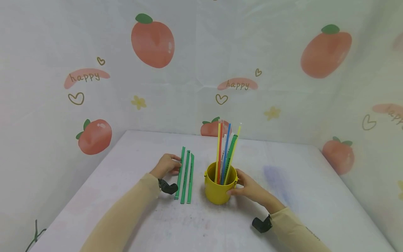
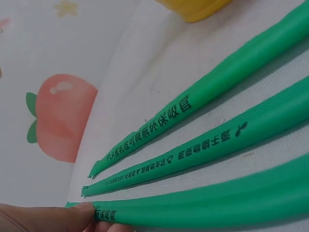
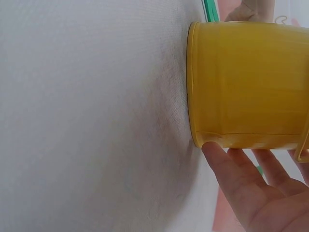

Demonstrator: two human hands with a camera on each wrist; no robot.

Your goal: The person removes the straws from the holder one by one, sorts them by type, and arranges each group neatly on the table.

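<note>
My left hand pinches the upper part of the leftmost green wrapped straw. In the left wrist view the thumb lies over its printed end, with fingertips below. Beside it are two more green wrapped straws, a middle one and a right one, roughly parallel. A yellow bucket stands upright, holding several long straws, among them a red straw, a blue straw and a green wrapped straw. My right hand holds the bucket's right side, thumb low on its wall.
The white-covered table meets a printed white curtain at the back and sides. A bluish stain marks the cover right of the bucket. A thin dark green cord hangs at the far left edge.
</note>
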